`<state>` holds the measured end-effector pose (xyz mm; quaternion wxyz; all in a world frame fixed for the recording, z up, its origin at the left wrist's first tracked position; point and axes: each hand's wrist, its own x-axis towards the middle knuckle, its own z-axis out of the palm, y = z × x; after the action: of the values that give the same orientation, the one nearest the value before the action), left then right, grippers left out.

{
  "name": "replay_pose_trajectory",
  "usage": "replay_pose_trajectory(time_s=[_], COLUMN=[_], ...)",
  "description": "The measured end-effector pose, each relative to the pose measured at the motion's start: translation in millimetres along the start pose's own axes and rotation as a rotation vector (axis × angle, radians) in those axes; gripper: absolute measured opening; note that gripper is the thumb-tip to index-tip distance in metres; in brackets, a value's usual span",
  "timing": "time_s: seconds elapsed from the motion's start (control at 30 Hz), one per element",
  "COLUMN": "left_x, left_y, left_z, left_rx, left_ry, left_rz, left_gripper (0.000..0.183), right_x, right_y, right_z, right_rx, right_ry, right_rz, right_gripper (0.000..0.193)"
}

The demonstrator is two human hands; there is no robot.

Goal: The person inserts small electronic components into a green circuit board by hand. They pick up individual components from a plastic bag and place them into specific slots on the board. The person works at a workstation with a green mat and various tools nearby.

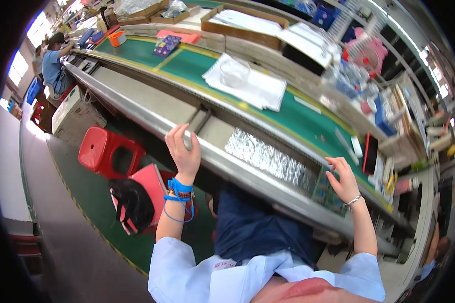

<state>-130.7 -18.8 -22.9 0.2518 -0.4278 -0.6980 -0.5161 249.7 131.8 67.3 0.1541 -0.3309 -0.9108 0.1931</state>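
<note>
My left hand (183, 152) hovers at the silver metal rail (222, 160) of the workbench, with its fingers apart and nothing in it. A blue coiled wrist strap (179, 194) circles that wrist. Further right, my right hand (345, 181) is bent over the trough, empty, its thumb apart from the fingers. Beneath it and beside it lie green circuit boards (324, 194), partly covered by the hand. Between my two hands, a shiny silver sheet (268, 157) rests in the trough. Whether the right fingertips touch anything is hard to make out.
White papers with a clear plastic piece (235, 73) lie on the green bench top (197, 63). At the right are a red-edged phone (370, 154) and yellow-handled scissors (391, 184). A red stool (103, 150) stands at left; further off, a person in blue (53, 63) sits.
</note>
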Motion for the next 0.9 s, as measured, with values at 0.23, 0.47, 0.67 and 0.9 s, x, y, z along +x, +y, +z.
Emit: replay_pose_trajectory(time_s=[0.23,0.47,0.67,0.9], left_x=[51,83,95,113], left_y=[-28,-24,-42,-31], left_z=[26,-22,-44,-14], left_rx=[-0.149,-0.177,-0.163,-0.215], left_ry=[-0.238,-0.423,-0.591,-0.722], left_rz=[-0.225,-0.436,-0.465,-0.377], left_gripper=[0.029,0.027,0.027,0.025], right_x=[265,358,313,374], right_y=[147,199,88,-4], right_z=[11,35,60,97], right_rx=[1.443,1.381,1.494,1.545], right_ry=[0.401,0.974,0.838,0.654], right_rz=[0.892,1.031,0.790,0.655], right_gripper=[0.061,0.033,0.029,0.041])
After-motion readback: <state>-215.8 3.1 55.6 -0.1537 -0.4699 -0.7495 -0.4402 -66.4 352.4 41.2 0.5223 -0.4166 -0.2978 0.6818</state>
